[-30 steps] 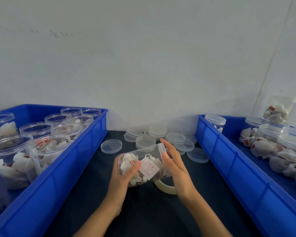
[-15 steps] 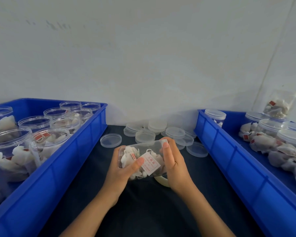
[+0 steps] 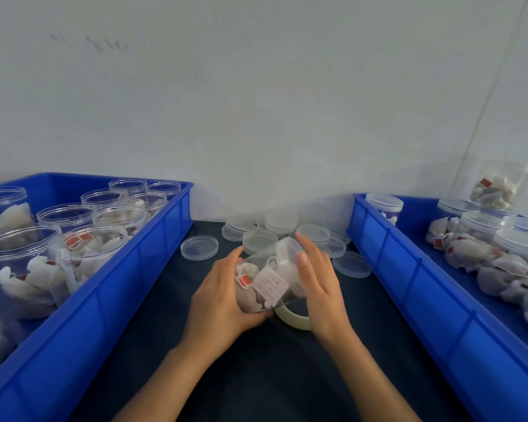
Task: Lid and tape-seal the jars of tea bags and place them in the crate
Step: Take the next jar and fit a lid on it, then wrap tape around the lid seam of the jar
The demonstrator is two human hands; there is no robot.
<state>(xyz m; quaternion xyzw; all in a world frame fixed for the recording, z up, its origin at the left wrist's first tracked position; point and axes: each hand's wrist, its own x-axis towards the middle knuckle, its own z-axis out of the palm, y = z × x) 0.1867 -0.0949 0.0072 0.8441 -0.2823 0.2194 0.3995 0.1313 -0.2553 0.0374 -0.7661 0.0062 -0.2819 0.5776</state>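
Left crate (image 3: 110, 303): a crowd of open jars (image 3: 22, 260) of tea bags, none lidded, so plenty left to do. Loose lids (image 3: 199, 247) heaped at the back of the dark table. In the middle, left hand (image 3: 223, 303) cupped round the tilted jar (image 3: 265, 281), right hand (image 3: 320, 287) curled over its lidded end; probably taping or pressing the seal, tape roll (image 3: 296, 320) just beneath. Clear plastic, white bags, red tags. Right crate (image 3: 439, 303): several lidded jars (image 3: 482, 226) already in.
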